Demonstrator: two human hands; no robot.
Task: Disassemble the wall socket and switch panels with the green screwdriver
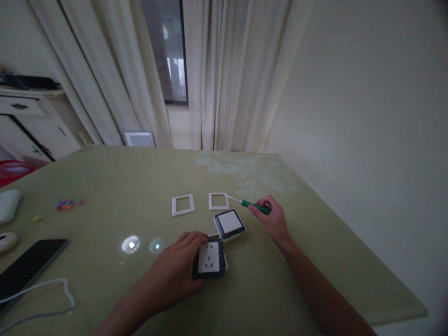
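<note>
My left hand (184, 261) is closed around the left side of a wall socket (209, 257), a white face with plug slots in a dark frame. Part of a white box shows under it. Touching its upper right is a wall switch (230, 222) with a plain white face and dark border, set in a white box. In my right hand (272, 217) is a screwdriver (257, 206) with a green handle. Its thin metal shaft points left, and the tip appears over a white square frame (210, 201). A second white frame (173, 206) lies to the left.
On the left are a black phone (31, 261), a white cable (66, 291), a white rounded case (9, 205) and small colourful pieces (66, 204). The table (140, 177) meets a wall on the right. Curtains (238, 74) hang behind it.
</note>
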